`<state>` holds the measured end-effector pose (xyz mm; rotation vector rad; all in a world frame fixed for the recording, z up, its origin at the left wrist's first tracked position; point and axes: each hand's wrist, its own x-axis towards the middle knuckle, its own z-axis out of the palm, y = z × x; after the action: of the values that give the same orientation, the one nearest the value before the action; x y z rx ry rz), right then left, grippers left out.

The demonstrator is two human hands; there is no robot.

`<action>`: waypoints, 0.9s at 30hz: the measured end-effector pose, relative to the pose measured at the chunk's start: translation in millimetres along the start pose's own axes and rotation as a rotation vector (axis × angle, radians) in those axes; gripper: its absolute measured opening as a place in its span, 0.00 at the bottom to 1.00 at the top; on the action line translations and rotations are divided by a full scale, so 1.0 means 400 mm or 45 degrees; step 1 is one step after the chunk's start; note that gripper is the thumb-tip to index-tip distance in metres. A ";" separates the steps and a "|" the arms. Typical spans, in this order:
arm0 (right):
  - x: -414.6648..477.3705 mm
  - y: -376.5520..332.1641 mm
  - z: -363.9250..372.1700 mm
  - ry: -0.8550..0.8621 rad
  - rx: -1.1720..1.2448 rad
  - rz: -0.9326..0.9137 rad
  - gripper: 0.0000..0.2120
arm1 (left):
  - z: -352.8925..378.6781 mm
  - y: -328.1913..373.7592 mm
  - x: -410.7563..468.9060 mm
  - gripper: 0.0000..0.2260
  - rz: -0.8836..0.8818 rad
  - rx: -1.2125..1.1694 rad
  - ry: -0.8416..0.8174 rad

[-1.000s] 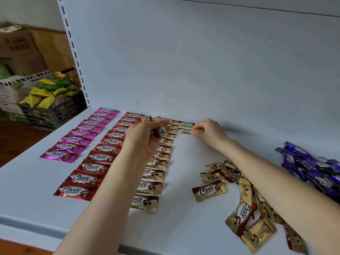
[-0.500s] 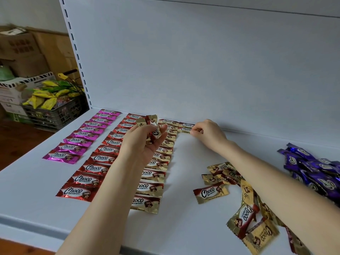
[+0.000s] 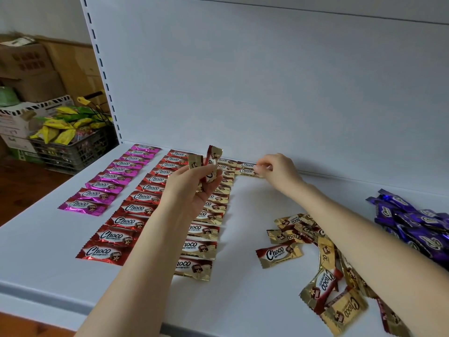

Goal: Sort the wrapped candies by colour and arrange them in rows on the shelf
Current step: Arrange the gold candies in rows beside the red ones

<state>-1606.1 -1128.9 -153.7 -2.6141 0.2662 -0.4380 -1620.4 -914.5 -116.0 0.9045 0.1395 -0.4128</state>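
While the right hand (image 3: 279, 171) stays, left hand (image 3: 192, 190) tips gold candies (image 3: 211, 164) upright.

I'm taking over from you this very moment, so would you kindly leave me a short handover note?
Left hand grips at least two spare gold candies above the rows.
Right hand pinches a gold candy at the back of the shelf, second in a new gold row.
Done: pink row, red row, first gold row.
Left: loose gold pile, then purple pile, both unsorted on the right.
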 end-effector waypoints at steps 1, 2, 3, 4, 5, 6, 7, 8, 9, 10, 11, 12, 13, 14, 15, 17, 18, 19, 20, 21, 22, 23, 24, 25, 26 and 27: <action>-0.003 -0.017 -0.014 0.060 0.115 -0.003 0.08 | 0.001 -0.002 -0.002 0.03 0.005 0.039 -0.010; -0.012 -0.041 -0.033 0.089 0.281 -0.005 0.07 | 0.002 -0.004 -0.004 0.03 0.015 0.079 -0.018; -0.025 -0.070 -0.053 0.068 0.478 -0.013 0.06 | 0.003 -0.007 -0.005 0.03 0.031 0.121 -0.025; -0.040 -0.100 -0.072 -0.003 0.675 -0.026 0.06 | 0.003 -0.009 -0.006 0.03 0.050 0.161 -0.033; -0.055 -0.128 -0.089 -0.095 0.809 -0.049 0.06 | 0.003 -0.010 -0.008 0.03 0.065 0.198 -0.048; -0.068 -0.150 -0.099 -0.173 0.855 -0.081 0.06 | 0.004 -0.011 -0.009 0.03 0.072 0.229 -0.066; -0.078 -0.169 -0.104 -0.223 0.854 -0.119 0.06 | 0.005 -0.012 -0.010 0.03 0.071 0.251 -0.090; -0.084 -0.183 -0.105 -0.248 0.845 -0.145 0.05 | 0.007 -0.014 -0.012 0.03 0.064 0.262 -0.115; -0.086 -0.191 -0.104 -0.255 0.844 -0.153 0.03 | 0.008 -0.015 -0.013 0.03 0.053 0.257 -0.135; -0.087 -0.196 -0.103 -0.252 0.858 -0.145 0.02 | 0.009 -0.016 -0.013 0.02 0.040 0.237 -0.151; -0.087 -0.197 -0.103 -0.243 0.886 -0.127 0.03 | 0.009 -0.016 -0.013 0.01 0.026 0.209 -0.162; -0.087 -0.197 -0.104 -0.235 0.922 -0.098 0.05 | 0.009 -0.016 -0.013 0.02 0.012 0.182 -0.169; -0.087 -0.195 -0.106 -0.227 0.966 -0.075 0.05 | 0.008 -0.015 -0.013 0.03 -0.003 0.160 -0.176; -0.088 -0.192 -0.108 -0.217 1.006 -0.060 0.06 | 0.008 -0.014 -0.012 0.04 -0.016 0.148 -0.181; -0.089 -0.190 -0.109 -0.211 1.037 -0.051 0.06 | 0.007 -0.014 -0.011 0.05 -0.025 0.152 -0.186; -0.091 -0.187 -0.111 -0.200 1.080 -0.043 0.05 | 0.006 -0.014 -0.011 0.06 -0.037 0.170 -0.204; -0.092 -0.185 -0.111 -0.190 1.097 -0.038 0.04 | 0.006 -0.015 -0.011 0.07 -0.038 0.176 -0.211; -0.092 -0.183 -0.110 -0.179 1.108 -0.029 0.04 | 0.006 -0.015 -0.012 0.06 -0.033 0.183 -0.214; -0.092 -0.182 -0.111 -0.169 1.123 -0.013 0.04 | 0.006 -0.015 -0.012 0.06 -0.025 0.186 -0.216; -0.092 -0.181 -0.113 -0.156 1.134 0.004 0.04 | 0.006 -0.014 -0.013 0.05 -0.012 0.179 -0.218; -0.091 -0.179 -0.114 -0.139 1.143 0.019 0.04 | 0.006 -0.014 -0.013 0.03 0.005 0.161 -0.217; -0.090 -0.177 -0.117 -0.122 1.146 0.026 0.04 | 0.007 -0.013 -0.013 0.03 0.026 0.144 -0.209; -0.091 -0.173 -0.120 -0.113 1.134 0.017 0.04 | 0.008 -0.014 -0.012 0.03 0.049 0.141 -0.196; -0.094 -0.168 -0.124 -0.115 1.097 -0.019 0.04 | 0.008 -0.014 -0.012 0.03 0.075 0.158 -0.183; -0.096 -0.162 -0.129 -0.129 1.036 -0.075 0.05 | 0.008 -0.015 -0.012 0.04 0.099 0.188 -0.176; -0.100 -0.157 -0.134 -0.153 0.957 -0.143 0.06 | 0.008 -0.015 -0.012 0.04 0.116 0.217 -0.174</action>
<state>-1655.2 -1086.5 -88.9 -1.9084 -0.0814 -0.3306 -1627.4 -919.1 -117.0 1.0428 -0.0634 -0.4045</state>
